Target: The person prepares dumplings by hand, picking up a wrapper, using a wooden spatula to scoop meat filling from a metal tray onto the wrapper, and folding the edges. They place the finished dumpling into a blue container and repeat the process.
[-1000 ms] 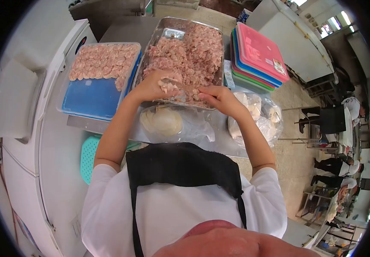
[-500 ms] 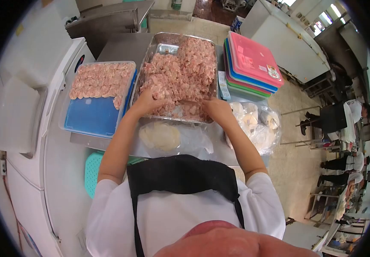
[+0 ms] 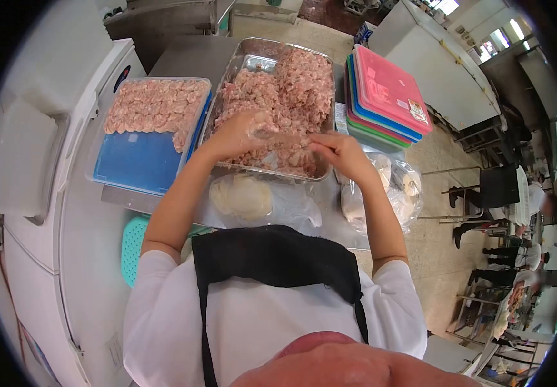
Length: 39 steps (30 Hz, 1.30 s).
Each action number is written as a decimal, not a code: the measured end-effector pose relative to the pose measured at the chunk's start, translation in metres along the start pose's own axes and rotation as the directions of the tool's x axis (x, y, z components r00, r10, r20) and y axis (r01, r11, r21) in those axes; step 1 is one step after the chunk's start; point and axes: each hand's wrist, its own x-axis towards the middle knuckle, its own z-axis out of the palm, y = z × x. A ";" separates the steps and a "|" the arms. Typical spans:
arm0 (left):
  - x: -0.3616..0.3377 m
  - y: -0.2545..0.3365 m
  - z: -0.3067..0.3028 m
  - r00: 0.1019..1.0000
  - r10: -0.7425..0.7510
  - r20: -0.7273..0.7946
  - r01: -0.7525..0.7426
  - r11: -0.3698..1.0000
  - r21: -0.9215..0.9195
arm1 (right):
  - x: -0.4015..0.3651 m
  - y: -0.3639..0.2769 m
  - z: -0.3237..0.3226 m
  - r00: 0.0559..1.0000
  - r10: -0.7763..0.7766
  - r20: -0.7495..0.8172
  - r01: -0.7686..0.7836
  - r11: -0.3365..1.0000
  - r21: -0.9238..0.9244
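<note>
A deep metal pan (image 3: 323, 173) holds a large mound of ground meat filling (image 3: 304, 84). Over its near part, my left hand (image 3: 239, 135) is cupped with the fingers curled; something pale and small shows at the fingers, too blurred to name. My right hand (image 3: 343, 153) pinches the end of a thin flat spatula (image 3: 286, 137), whose blade points left towards my left hand. To the left, rows of meat-filled dumplings (image 3: 156, 103) fill the far part of a blue-bottomed tray (image 3: 130, 164). Round pale wrappers (image 3: 243, 197) lie in plastic close to my apron.
Stacked coloured plastic lids (image 3: 391, 90) stand right of the pan. A clear bag of pale rounds (image 3: 388, 193) sits at the table's right edge. A turquoise basket (image 3: 134, 248) is below left, beside a white freezer (image 3: 101, 213). Other people work far right.
Both hands have risen out of the meat. My left hand has moved up and right, and the spatula has come up between the hands. The view has shifted slightly.
</note>
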 end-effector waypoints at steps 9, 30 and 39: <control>0.002 -0.031 0.024 0.961 -0.273 -0.039 0.255 0.934 -0.250 | -0.006 0.051 0.070 0.980 0.193 -0.039 -0.192 0.895 -0.403; -0.020 0.010 -0.011 0.990 -0.142 -0.009 0.141 0.988 -0.055 | -0.004 -0.038 -0.011 0.996 -0.062 -0.069 0.039 0.956 -0.292; -0.025 -0.029 0.009 0.964 0.135 -0.229 -0.109 0.986 0.124 | -0.002 -0.036 0.006 0.996 -0.091 0.004 0.091 0.994 0.057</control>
